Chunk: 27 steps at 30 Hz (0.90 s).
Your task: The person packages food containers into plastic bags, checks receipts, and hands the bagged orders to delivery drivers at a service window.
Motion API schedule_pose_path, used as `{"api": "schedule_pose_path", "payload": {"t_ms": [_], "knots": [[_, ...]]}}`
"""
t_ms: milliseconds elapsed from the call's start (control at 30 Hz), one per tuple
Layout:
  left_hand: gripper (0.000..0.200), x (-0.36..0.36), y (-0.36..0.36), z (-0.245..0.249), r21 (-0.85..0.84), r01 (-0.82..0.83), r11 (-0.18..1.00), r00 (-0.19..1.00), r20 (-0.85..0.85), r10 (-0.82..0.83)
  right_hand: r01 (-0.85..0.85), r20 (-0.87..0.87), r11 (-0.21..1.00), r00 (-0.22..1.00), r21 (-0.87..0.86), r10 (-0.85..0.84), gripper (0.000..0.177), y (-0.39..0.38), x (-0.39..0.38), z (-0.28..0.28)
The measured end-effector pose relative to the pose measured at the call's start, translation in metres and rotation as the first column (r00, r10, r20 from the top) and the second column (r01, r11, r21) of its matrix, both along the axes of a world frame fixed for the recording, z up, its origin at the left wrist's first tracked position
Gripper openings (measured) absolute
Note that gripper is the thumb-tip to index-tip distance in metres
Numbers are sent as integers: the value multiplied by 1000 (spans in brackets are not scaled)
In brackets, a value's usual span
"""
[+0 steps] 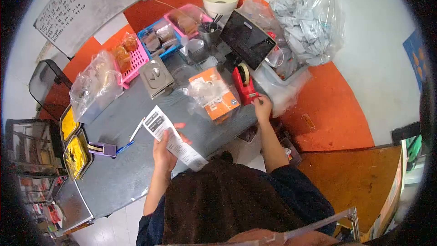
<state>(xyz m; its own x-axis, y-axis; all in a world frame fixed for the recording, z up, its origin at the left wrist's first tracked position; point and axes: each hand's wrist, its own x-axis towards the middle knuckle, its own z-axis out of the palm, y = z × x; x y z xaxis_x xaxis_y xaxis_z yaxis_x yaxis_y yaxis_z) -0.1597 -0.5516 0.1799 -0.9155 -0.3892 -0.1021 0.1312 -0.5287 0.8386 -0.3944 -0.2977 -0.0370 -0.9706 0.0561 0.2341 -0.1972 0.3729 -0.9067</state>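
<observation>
A long printed paper receipt (158, 125) is held in my left hand (165, 151), its thumb and fingers closed around the slip above the table's front edge. The receipt's lower end reaches down to my dark clothing. My right hand (262, 108) has its fingers bent together at the cutter end of a red tape dispenser (246, 92). Any strip of tape between those fingers is too small to make out. Just left of the dispenser lies an orange and white box (218, 100) with clear plastic on it.
On the grey table (118, 177) are a lidded metal container (156, 78), a purple tape dispenser (102, 149), a blue pen (125, 146) and yellow-filled trays (76, 155). Baskets of packets (159, 38) line the back. A tablet (247, 38) stands near a bag of sachets (309, 27).
</observation>
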Motion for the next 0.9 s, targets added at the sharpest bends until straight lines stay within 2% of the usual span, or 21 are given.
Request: {"api": "schedule_pose_path", "payload": {"t_ms": [33,67,133,167,233,267,333,400,433,467,533,567,600,633,667,733,767,800,833,867,900], "knots": [[38,-4,5,2,1,46,999,999,-1,-46,104,232,906,973,-411,-6,13,-2,0,8],[38,-8,11,2,-1,45,999,999,7,-45,106,241,905,971,-412,-4,13,0,-1,18],[43,-20,22,3,-4,74,997,997,34,-74,75,70,997,995,32,-77,26,0,-8,44],[56,-25,26,-3,-44,107,993,992,70,-104,68,78,997,994,34,-70,26,-4,-10,60],[64,-34,35,-8,5,171,985,982,76,-171,-132,157,982,976,-136,153,50,-20,-3,93],[71,-39,37,-10,47,239,970,968,61,-242,-138,161,980,974,-140,160,50,-17,-5,90],[79,-48,39,-14,40,300,953,950,78,-303,-237,215,858,906,-455,364,63,-10,-12,77],[80,-57,44,-16,51,347,937,938,0,-347,-268,124,829,920,-492,371,62,-2,0,58],[78,-59,47,-12,81,335,939,941,28,-338,-288,37,804,933,-521,358,60,0,4,49],[78,-61,49,-12,81,323,943,945,34,-326,-295,41,799,928,-524,369,60,2,3,40],[71,-65,55,-11,79,293,953,954,37,-297,-290,24,922,952,-258,306,59,3,5,35],[64,-68,57,-9,103,280,954,959,23,-284,-292,29,921,950,-259,310,59,6,3,33],[64,-71,58,-10,102,279,955,959,25,-283,-192,116,981,975,2,190,58,5,1,52],[62,-74,59,-13,77,320,944,947,-6,-321,-92,167,959,985,269,48,57,4,2,73],[60,-77,59,-14,50,362,931,932,-36,-360,-88,168,960,985,266,44,57,5,7,89],[57,-84,62,-13,13,362,932,932,-28,-361,-103,-106,991,988,91,112,60,4,9,125],[55,-84,66,-14,-7,359,933,933,-6,-359,-245,-208,969,948,18,243,63,0,7,140],[55,-85,68,-16,2,362,932,932,2,-362,-399,-170,892,914,-212,369,66,-9,13,168],[52,-89,70,-18,-13,403,915,915,0,-403,-489,-143,753,866,-440,479,70,-19,18,196],[49,-93,72,-19,-33,443,896,896,-8,-443,-426,-47,467,776,-775,629,73,-31,25,226],[49,-96,76,-20,-32,447,894,894,-10,-448,-425,-48,470,779,-773,625,73,-40,18,225]]}}
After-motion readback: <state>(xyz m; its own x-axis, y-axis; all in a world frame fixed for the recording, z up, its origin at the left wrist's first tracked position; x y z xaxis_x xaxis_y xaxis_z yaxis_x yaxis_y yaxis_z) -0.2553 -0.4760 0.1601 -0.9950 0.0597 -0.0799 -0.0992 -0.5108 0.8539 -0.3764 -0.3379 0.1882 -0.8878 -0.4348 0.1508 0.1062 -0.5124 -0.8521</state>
